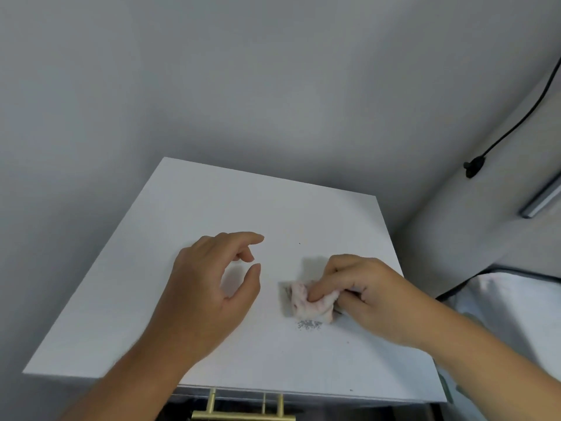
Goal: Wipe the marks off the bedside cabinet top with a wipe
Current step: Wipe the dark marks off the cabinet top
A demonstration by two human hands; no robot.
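Nearest you, a brass handle (243, 416) sits below the cabinet top (212, 208). Your right hand (370, 294) pinches the wipe (309, 302) against the top, with grey crumbs (309, 325) just beside it; a careless stroke could smear or scatter them. Your left hand (212, 287) hovers, loosely open and empty. Nothing blocks you. A cable (516, 123) hangs farther right.

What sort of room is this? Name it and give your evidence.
Likely a bedroom: a small white cabinet with a brass drawer handle stands in a wall corner, with what looks like a padded headboard and bedding to its right.
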